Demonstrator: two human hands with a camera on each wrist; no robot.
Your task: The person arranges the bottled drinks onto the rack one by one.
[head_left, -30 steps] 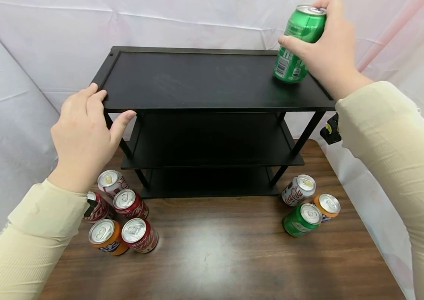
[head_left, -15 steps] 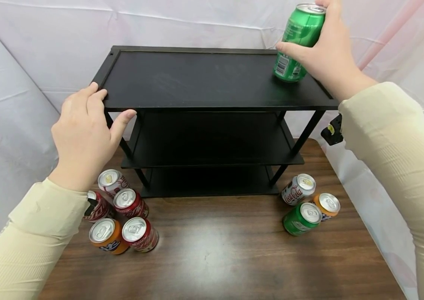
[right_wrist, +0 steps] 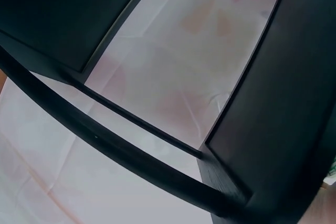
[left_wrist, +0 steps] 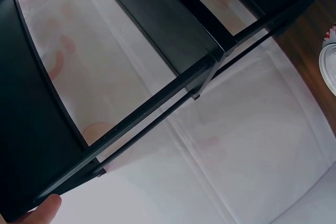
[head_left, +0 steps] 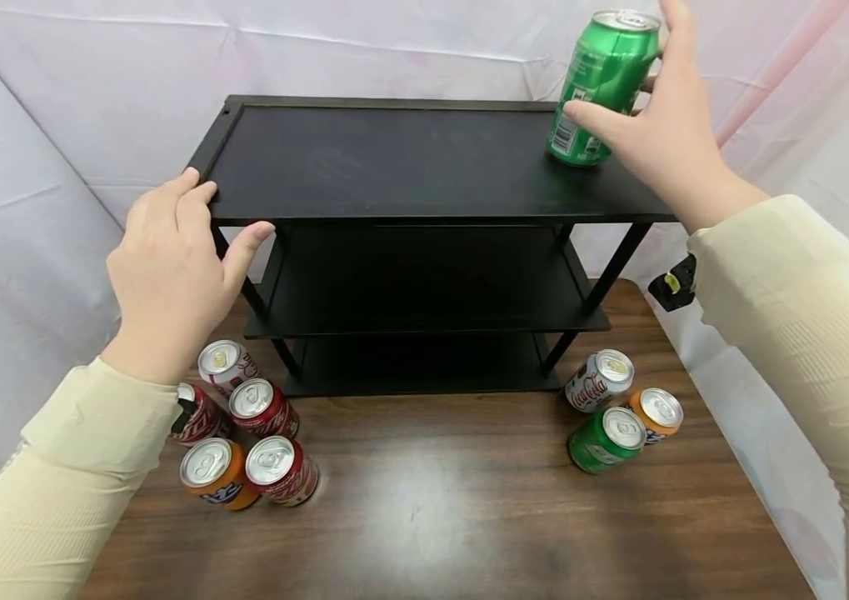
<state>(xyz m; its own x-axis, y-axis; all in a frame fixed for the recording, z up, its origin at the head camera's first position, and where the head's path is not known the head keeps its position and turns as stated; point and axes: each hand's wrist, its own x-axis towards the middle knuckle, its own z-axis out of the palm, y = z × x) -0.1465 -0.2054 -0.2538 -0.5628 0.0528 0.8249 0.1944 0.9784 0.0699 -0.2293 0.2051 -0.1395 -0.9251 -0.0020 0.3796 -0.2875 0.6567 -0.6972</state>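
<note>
Green can (head_left: 604,67) atop rack (head_left: 409,158) near R edge; R hand (head_left: 664,137) fingers slack round it, prob. bc it stands unaided. L hand (head_left: 169,262), fingers relaxed, on front-L corner, prob. steadying rack.

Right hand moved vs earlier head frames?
Yes, slightly: right and down in the head view, judged against the black shelf. The right hand's thumb now sits lower across the green can on the top tier.

Fingers (left_wrist: 45,209) touching black rack (left_wrist: 160,22), lower left; 2 cropped cans (left_wrist: 329,67), right edge; pale cloth (left_wrist: 157,187) behind
</note>
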